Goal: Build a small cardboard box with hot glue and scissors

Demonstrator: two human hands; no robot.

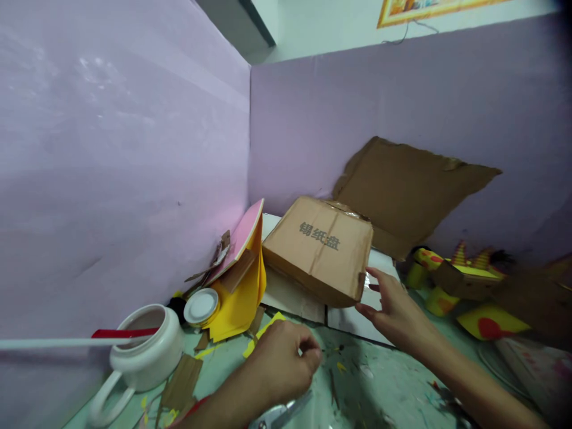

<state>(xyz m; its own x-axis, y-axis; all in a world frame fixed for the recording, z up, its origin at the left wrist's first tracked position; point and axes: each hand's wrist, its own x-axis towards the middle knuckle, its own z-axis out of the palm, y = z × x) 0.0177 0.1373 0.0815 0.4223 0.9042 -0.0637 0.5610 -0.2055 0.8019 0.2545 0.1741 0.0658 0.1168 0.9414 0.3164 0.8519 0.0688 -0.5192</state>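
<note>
A brown cardboard box (322, 244) with dark printed characters lies tilted on a white box (295, 292) by the back wall. My right hand (391, 307) grips its near right corner, the thumb low and the fingers along the side. Nearer the front, my left hand (286, 360) hovers over the green tabletop (357, 381) with its fingers curled toward the thumb. Whatever may be inside that curl is hidden. A grey metal tool (281, 414), partly covered, shows below the left wrist.
At left stand a white ceramic pot (149, 351), a round white lid (201, 307) and a yellow paper piece (239, 304). A large cardboard sheet (411, 190) leans on the back wall. Yellow-and-red paper crafts (469, 280) sit at right. Cardboard scraps (182, 381) litter the table.
</note>
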